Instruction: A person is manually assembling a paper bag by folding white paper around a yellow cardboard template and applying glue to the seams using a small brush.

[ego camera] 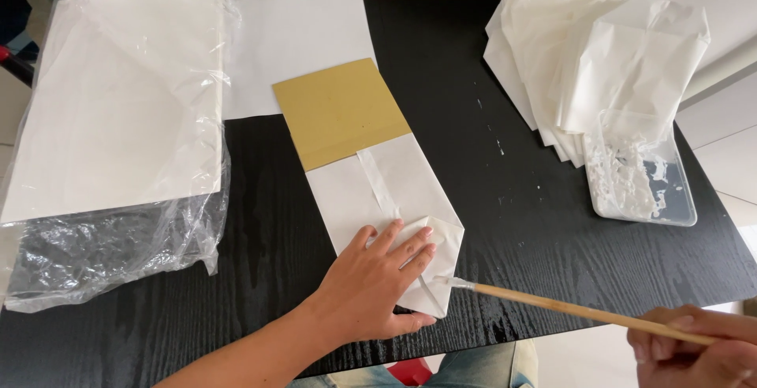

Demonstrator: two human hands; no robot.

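Clearly light and flimsy, the folded paper bag (pixel 386 199) creases easily, so pressing near its fold suits it. Left hand (pixel 371 285) lies flat on it, fingers spread; right hand (pixel 698 348) has its fingers clamped on a thin brush (pixel 552 305).

Packaging noted: one clear plastic wrapper (pixel 118 246), crinkled and open at the near end, holding a stack of white paper sheets (pixel 118 96); lies on the worktop (pixel 505 222) well to the left of the left hand (pixel 378 285). One shallow clear plastic tray (pixel 643 175), rectangular, smeared with white paste, beyond the right hand (pixel 698 348). No labels, signs or screens seen.
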